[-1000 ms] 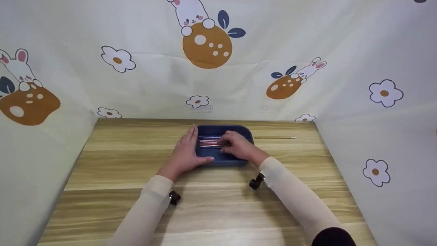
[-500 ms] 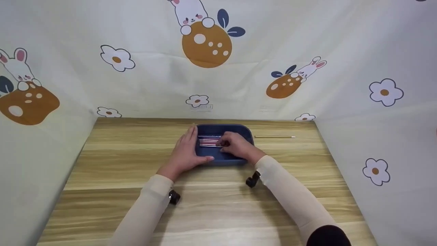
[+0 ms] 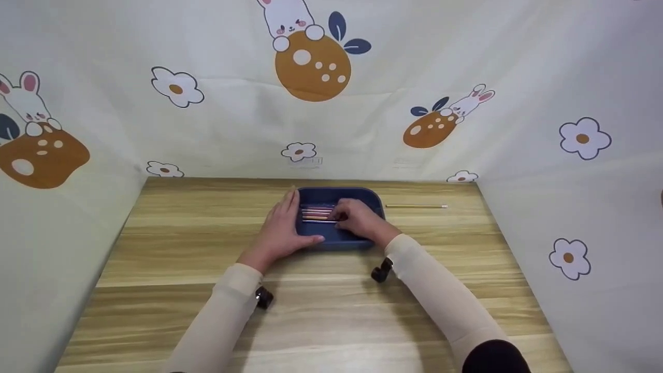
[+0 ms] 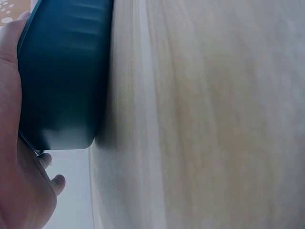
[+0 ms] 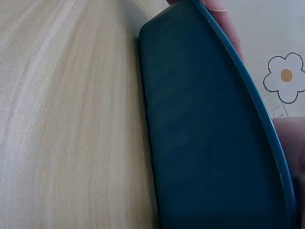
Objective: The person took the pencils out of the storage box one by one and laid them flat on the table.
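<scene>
A dark blue plastic tray (image 3: pixel 336 244) lies on the table near the back wall. My left hand (image 3: pixel 282 228) holds its near left corner, with the fingers along the left side and the thumb over the front rim. In the tray lies a row of several slim pencils (image 3: pixel 315 213) in pink, orange and purple tones. My right hand (image 3: pixel 360 220) reaches over the right rim, its fingers curled at a front pencil, whose right end they hide. Both wrist views show mostly the tray's outer wall (image 4: pixel 66 81), (image 5: pixel 209 124).
To the right of the tray a single gold-yellow pencil (image 3: pixel 416 206) with a white end lies on the wooden table (image 3: pixel 321 316). Pale curtains (image 3: pixel 228 119) printed with rabbits and flowers stand close behind the tray and along both sides.
My right forearm has shifted slightly left, while its fingers stay at the pencils. The left hand and the tray keep their place. The whole view has drifted up a little.
</scene>
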The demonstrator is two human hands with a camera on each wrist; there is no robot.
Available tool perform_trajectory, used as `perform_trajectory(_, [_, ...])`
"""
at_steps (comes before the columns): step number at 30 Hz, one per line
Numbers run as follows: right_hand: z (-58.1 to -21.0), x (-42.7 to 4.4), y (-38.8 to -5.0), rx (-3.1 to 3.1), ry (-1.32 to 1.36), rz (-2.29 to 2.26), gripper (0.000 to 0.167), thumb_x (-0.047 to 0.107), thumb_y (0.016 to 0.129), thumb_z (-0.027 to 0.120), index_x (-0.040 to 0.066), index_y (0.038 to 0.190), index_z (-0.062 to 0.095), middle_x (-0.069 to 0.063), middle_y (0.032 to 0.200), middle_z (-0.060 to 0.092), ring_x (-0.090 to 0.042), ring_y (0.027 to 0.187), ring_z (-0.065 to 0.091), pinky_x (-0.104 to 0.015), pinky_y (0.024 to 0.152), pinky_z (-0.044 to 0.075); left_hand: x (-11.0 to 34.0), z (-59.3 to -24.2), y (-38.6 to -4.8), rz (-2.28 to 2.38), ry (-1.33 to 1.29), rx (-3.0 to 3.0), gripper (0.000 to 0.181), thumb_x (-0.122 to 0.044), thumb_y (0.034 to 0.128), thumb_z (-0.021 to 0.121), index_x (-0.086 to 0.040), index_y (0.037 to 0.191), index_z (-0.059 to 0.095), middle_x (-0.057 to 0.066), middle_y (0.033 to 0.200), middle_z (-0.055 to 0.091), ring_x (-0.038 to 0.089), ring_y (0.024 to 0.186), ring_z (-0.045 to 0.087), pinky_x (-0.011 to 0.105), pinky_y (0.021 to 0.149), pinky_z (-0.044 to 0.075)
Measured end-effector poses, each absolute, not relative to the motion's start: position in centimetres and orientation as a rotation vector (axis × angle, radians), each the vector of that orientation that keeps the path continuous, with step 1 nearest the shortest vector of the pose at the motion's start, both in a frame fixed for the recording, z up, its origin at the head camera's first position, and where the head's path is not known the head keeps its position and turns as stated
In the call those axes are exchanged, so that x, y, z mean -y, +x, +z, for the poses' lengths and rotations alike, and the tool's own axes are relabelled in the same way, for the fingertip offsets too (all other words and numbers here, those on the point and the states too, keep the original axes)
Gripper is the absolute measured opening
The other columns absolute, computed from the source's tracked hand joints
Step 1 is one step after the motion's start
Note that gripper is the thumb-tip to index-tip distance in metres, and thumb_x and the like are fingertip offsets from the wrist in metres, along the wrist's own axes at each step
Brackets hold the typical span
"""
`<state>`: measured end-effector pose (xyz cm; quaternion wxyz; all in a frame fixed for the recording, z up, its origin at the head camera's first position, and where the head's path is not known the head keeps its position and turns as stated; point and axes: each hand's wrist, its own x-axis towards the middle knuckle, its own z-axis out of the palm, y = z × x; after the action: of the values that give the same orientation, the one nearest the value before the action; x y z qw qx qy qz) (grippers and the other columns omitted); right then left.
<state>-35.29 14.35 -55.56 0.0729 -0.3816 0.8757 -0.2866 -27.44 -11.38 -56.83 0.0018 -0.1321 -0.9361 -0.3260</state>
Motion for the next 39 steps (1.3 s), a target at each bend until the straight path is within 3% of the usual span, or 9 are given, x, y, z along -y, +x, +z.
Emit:
perform_trajectory(10, [-55.23, -14.35, -34.97, -2.625, -1.153, -0.838, 0.017, -0.007, 0.093, 0.082, -0.001, 0.108, 0.086, -0.013, 0.102, 0.079, -0.03, 0.098, 0.073, -0.044, 0.091, 0.06, 11.31, -56.91, -27.46, -1.047, -0.417, 2.921, 0.141, -0.068, 0.0832, 0.089, 0.0, 0.176, 0.008, 0.021, 0.184, 0.007, 0.045, 0.167, 0.014, 0.062, 0.135, 0.014])
perform_trajectory(27, [-55.31, -14.37, -34.95, -2.655, -1.116, -0.787, 0.016, -0.004, 0.095, 0.081, 0.002, 0.108, 0.087, -0.008, 0.108, 0.084, -0.026, 0.107, 0.077, -0.044, 0.098, 0.061, 11.34, -56.8, -27.41, -1.053, -0.411, 2.933, 0.143, -0.07, 0.0828, 0.088, -0.003, 0.177, 0.005, 0.018, 0.185, 0.003, 0.045, 0.167, 0.013, 0.06, 0.135, 0.014])
perform_trajectory(39, [-55.05, -14.46, -34.95, -2.629, -1.18, -0.821, 0.02, -0.006, 0.089, 0.076, -0.002, 0.107, 0.084, -0.01, 0.097, 0.077, -0.021, 0.088, 0.07, -0.035, 0.081, 0.06, 11.55, -56.97, -27.49, -1.041, -0.439, 2.927, 0.145, -0.08, 0.0814, 0.082, -0.002, 0.177, 0.006, 0.015, 0.186, 0.002, 0.046, 0.166, 0.018, 0.059, 0.135, 0.018])
